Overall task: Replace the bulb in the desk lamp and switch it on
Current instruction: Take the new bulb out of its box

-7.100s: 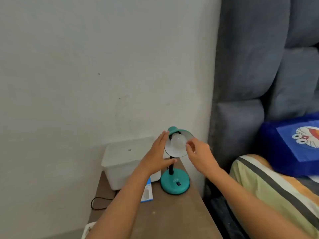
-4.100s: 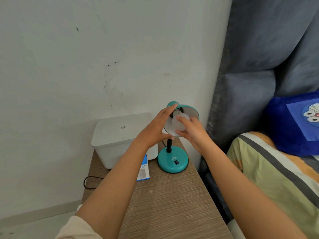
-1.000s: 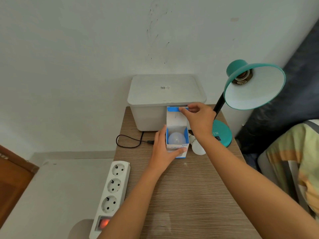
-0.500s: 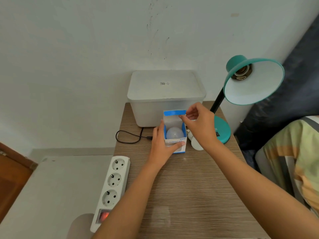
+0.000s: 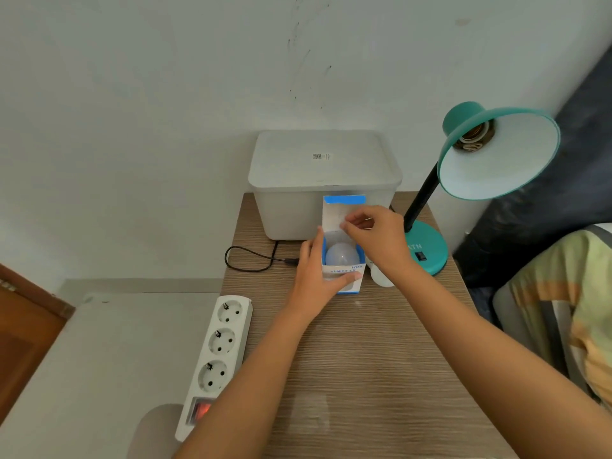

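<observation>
A teal desk lamp (image 5: 496, 154) stands at the table's far right, its shade tilted toward me and its socket (image 5: 473, 140) bare. A small white-and-blue bulb box (image 5: 344, 276) stands upright mid-table with its lid flap raised. A white bulb (image 5: 341, 255) sits inside it. My left hand (image 5: 314, 276) grips the box from the left and front. My right hand (image 5: 377, 236) hovers over the box's open top, thumb and fingers pinched near the flap. Another white bulb (image 5: 381, 278) lies on the table beside the box, mostly hidden under my right wrist.
A white lidded storage bin (image 5: 324, 180) stands behind the box against the wall. A black cable (image 5: 251, 260) loops left of the box. A white power strip (image 5: 218, 356) with a lit red switch lies at the table's left edge. A bed with striped cloth (image 5: 563, 309) is on the right.
The old bulb left the lamp socket and now lies on the table. In the last second my right hand came down from the flap's top edge toward the box opening.
</observation>
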Action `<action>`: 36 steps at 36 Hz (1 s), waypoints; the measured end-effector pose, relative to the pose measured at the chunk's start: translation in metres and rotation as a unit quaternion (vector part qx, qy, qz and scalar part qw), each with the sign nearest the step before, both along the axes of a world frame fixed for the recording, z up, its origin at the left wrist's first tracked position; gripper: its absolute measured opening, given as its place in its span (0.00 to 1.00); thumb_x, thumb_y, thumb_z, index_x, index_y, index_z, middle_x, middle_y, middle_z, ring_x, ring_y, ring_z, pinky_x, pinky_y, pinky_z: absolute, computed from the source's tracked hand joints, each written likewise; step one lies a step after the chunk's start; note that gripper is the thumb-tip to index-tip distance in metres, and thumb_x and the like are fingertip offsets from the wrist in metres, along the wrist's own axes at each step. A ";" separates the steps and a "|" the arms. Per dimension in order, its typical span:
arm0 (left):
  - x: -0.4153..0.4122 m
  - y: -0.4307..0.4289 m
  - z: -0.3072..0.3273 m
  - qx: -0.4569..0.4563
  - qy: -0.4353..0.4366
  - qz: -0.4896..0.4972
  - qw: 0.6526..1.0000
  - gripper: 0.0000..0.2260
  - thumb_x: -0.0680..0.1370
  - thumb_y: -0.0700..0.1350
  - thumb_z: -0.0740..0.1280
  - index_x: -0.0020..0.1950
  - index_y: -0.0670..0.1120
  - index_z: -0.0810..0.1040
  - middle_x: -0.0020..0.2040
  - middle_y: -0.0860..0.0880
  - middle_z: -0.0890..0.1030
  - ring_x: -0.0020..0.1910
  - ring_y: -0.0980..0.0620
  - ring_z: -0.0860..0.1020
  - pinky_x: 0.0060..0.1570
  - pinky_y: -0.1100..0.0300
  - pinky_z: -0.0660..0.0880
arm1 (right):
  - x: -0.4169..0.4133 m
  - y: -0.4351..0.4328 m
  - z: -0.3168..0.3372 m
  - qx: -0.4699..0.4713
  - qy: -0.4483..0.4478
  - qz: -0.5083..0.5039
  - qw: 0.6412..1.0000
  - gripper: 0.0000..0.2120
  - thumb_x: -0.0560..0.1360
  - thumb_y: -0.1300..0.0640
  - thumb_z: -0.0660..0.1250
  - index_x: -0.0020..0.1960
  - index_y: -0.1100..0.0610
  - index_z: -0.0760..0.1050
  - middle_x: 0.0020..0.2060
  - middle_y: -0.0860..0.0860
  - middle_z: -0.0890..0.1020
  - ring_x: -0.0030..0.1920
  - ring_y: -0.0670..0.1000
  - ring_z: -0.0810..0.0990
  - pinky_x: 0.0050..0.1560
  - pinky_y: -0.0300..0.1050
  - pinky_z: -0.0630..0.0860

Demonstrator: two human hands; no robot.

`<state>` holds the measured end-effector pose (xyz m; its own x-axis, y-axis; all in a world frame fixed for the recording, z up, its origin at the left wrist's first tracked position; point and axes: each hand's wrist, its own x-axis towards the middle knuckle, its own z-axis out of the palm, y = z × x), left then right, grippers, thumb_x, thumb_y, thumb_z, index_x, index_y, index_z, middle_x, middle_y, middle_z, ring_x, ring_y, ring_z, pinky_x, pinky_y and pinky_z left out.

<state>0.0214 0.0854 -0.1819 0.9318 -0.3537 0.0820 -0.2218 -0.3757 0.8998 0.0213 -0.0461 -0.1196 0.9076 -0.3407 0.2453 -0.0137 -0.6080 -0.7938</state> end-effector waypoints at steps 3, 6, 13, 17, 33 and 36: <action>0.000 0.001 0.000 -0.001 0.000 -0.010 1.000 0.47 0.68 0.50 0.76 0.76 0.50 0.48 0.70 0.50 0.61 0.62 0.63 0.61 0.57 0.69 0.64 | -0.003 -0.003 0.007 -0.064 0.099 0.089 0.989 0.11 0.69 0.59 0.73 0.50 0.62 0.80 0.45 0.57 0.83 0.45 0.51 0.81 0.50 0.40 0.77; 0.000 0.001 0.001 0.003 0.001 -0.016 1.000 0.47 0.68 0.51 0.75 0.76 0.51 0.47 0.70 0.51 0.60 0.64 0.62 0.61 0.59 0.67 0.64 | 0.000 -0.006 0.018 -0.144 0.202 0.159 0.956 0.15 0.67 0.54 0.74 0.50 0.60 0.78 0.46 0.56 0.82 0.47 0.53 0.80 0.51 0.46 0.79; 0.001 0.001 0.001 0.008 -0.005 -0.018 1.000 0.47 0.68 0.51 0.75 0.76 0.51 0.48 0.68 0.50 0.61 0.63 0.60 0.64 0.62 0.61 0.68 | 0.010 0.004 0.031 -0.289 0.290 0.215 0.887 0.15 0.66 0.49 0.70 0.34 0.61 0.74 0.26 0.51 0.69 0.30 0.49 0.67 0.30 0.41 0.64; 0.001 0.001 0.000 0.011 -0.004 -0.021 1.000 0.46 0.69 0.51 0.75 0.76 0.50 0.48 0.69 0.50 0.61 0.63 0.59 0.63 0.62 0.62 0.66 | 0.010 0.002 0.030 -0.275 0.274 0.195 0.901 0.16 0.62 0.49 0.71 0.27 0.59 0.69 0.23 0.51 0.66 0.27 0.50 0.64 0.29 0.44 0.62; 0.003 -0.003 -0.001 -0.004 0.004 -0.011 1.000 0.47 0.67 0.51 0.76 0.76 0.49 0.50 0.68 0.51 0.62 0.62 0.61 0.62 0.61 0.64 0.63 | -0.021 -0.003 0.035 -0.203 0.150 0.137 0.958 0.21 0.65 0.46 0.72 0.53 0.56 0.75 0.49 0.52 0.78 0.48 0.52 0.76 0.47 0.48 0.75; 0.002 -0.009 0.000 -0.016 0.016 0.001 1.000 0.46 0.67 0.52 0.76 0.76 0.50 0.51 0.68 0.51 0.62 0.62 0.61 0.62 0.61 0.62 0.64 | -0.034 -0.011 0.036 -0.190 0.133 0.109 0.967 0.21 0.70 0.46 0.67 0.58 0.56 0.72 0.51 0.51 0.72 0.49 0.51 0.73 0.49 0.46 0.71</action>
<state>0.0231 0.0759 -0.1816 0.9346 -0.3498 0.0636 -0.1925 -0.3474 0.9177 -0.0125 -0.0567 -0.0837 0.9959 -0.0654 0.0623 -0.0257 -0.8662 -0.4990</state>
